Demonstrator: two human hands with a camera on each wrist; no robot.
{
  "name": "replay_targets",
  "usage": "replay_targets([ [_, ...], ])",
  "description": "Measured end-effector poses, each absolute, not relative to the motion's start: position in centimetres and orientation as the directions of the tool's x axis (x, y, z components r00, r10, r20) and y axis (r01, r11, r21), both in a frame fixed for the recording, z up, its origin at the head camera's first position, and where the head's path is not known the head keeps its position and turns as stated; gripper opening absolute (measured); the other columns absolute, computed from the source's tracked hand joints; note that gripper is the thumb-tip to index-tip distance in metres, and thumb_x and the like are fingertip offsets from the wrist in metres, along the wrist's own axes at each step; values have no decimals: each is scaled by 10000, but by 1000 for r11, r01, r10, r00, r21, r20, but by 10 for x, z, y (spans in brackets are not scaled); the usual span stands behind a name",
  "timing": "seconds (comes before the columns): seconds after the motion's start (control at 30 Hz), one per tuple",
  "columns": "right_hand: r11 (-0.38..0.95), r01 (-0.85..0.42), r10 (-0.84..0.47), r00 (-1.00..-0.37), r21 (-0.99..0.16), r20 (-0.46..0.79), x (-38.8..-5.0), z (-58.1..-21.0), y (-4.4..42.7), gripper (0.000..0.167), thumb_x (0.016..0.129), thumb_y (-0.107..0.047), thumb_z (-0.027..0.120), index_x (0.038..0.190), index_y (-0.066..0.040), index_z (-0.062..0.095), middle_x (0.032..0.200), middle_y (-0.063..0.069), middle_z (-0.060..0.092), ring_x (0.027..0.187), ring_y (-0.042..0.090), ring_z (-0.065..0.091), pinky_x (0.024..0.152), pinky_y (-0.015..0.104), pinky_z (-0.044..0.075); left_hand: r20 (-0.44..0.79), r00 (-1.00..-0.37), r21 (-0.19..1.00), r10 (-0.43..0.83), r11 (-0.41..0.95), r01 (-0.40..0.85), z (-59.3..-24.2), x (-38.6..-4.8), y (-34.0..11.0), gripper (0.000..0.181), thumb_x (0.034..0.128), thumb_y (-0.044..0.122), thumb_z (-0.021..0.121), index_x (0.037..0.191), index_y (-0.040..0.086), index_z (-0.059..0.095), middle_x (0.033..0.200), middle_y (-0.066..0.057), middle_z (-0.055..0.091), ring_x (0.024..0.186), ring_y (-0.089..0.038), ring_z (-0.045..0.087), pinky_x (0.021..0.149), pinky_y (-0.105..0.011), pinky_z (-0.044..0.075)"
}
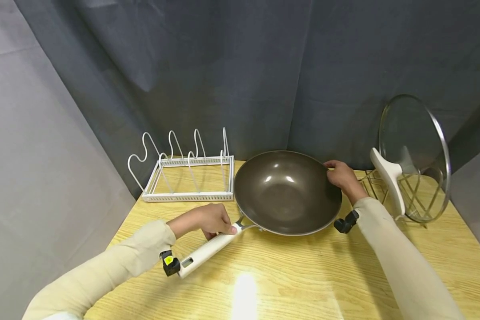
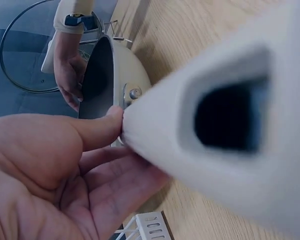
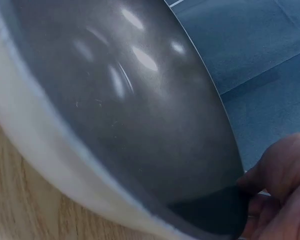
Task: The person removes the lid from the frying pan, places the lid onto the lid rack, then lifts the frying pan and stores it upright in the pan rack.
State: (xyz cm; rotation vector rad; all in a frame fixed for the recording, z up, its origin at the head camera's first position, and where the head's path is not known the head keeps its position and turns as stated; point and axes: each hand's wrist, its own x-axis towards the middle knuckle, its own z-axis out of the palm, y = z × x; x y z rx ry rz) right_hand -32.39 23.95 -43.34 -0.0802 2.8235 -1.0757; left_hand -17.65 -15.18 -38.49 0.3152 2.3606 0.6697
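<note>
Between the left grip (image 1: 214, 220) and the right grip (image 1: 342, 175): the dark wok (image 1: 286, 200), mouth facing up, above the surface (image 1: 288, 275).
Wok's long axis: diagonal, bowl beyond and right of the left grip, pale handle (image 1: 212, 251) pointing back toward the person's left.
Left grip: closed round the handle near the bowl, thumb on top.
Right grip: nearly closed, pinching the rim's far right side.
White rack (image 1: 188, 197): just beyond the left grip.
Glass lid (image 1: 418, 124): upright, right of the right grip.
</note>
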Motion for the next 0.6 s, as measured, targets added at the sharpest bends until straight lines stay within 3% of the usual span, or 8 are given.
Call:
replay_targets([
  [0.17, 742, 6, -103, -987, -670, -123, -327, -432, 239, 495, 959, -45, 377, 1428, 77, 476, 1474, 377, 408, 1261, 518, 461, 1004, 604, 452, -522, -755, 587, 397, 809, 19, -389, -174, -152, 212, 983, 254, 706, 909, 85, 810, 844, -14, 702, 630, -150, 664, 609, -314, 601],
  [0.6, 732, 2, -130, -981, -681, -143, -339, -432, 240, 472, 972, -45, 401, 1419, 81, 485, 1473, 366, 413, 1261, 494, 441, 1007, 578, 430, -494, -741, 679, 455, 735, -2, -395, -172, -153, 213, 974, 231, 717, 933, 44, 810, 881, -27, 739, 664, -188, 723, 615, -336, 612],
])
